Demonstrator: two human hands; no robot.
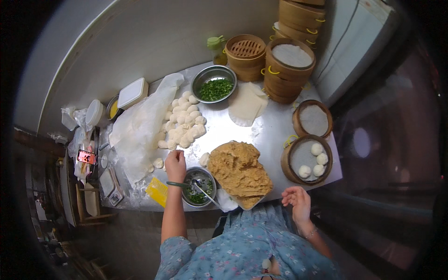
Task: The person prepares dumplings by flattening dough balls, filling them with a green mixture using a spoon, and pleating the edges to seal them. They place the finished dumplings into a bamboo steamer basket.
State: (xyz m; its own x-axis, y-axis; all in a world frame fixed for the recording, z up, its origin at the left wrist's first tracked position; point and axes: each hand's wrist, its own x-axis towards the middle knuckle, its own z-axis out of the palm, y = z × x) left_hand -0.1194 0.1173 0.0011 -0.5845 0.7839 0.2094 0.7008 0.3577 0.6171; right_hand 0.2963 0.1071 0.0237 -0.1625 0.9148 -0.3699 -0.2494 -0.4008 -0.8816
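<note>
My left hand (175, 165) hovers over the metal table, fingers bent down, just below a heap of dough pieces (183, 122); whether it pinches anything is hidden. Beneath its wrist sits a steel bowl (187, 171) with chopped greens and a spoon (206, 192). My right hand (296, 201) is at the table's front edge, palm up with curled fingers, nothing seen in it. Between the hands lies a large mound of tan filling (239, 171) in a tray. Near my right hand, a bamboo steamer (286, 164) holds several white buns (316, 149). One dough piece (204, 159) touches the mound's left side.
At the back are a steel bowl of chopped greens (216, 89), flat round sheets (246, 105) and stacked bamboo steamers (288, 77). A lined steamer (313, 119) stands at right. Plastic film (136, 122), lidded tubs (132, 92), a yellow scraper (157, 191) and a phone (87, 157) are left.
</note>
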